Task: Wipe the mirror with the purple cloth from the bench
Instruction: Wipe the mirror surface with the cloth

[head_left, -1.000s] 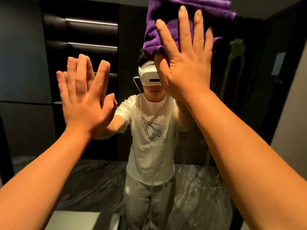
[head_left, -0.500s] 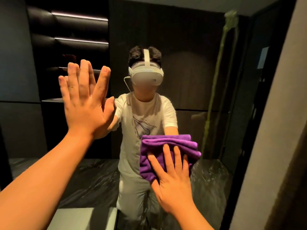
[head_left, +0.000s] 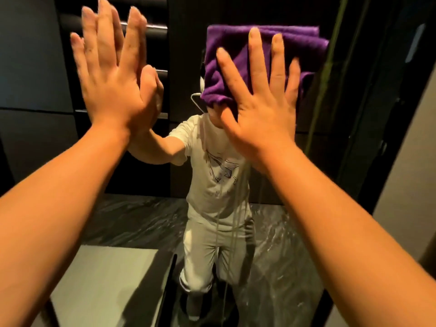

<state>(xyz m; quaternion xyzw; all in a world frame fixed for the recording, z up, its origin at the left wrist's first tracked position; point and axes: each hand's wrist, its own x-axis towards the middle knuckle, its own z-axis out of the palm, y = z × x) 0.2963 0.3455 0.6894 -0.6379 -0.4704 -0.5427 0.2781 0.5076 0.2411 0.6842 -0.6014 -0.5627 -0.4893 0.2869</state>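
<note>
A tall mirror (head_left: 132, 220) fills the view and reflects a person in a white T-shirt and a dark room. My right hand (head_left: 262, 97) lies flat with its fingers spread, pressing the folded purple cloth (head_left: 226, 67) against the upper part of the glass. The cloth covers the head of the reflection. My left hand (head_left: 113, 76) rests flat on the mirror to the left, fingers up and slightly apart, holding nothing. Its reflection meets it palm to palm.
A pale wall (head_left: 405, 161) runs along the mirror's right edge. The glass reflects dark wall panels, lit shelf strips (head_left: 155, 27), a dark marbled floor and a pale bench top (head_left: 106, 284) at the lower left. Thin streaks (head_left: 236, 208) run down the glass.
My right hand has swept the cloth from low on the mirror back up to head height of the reflection. The view has tilted down. My left hand has stayed flat on the glass.
</note>
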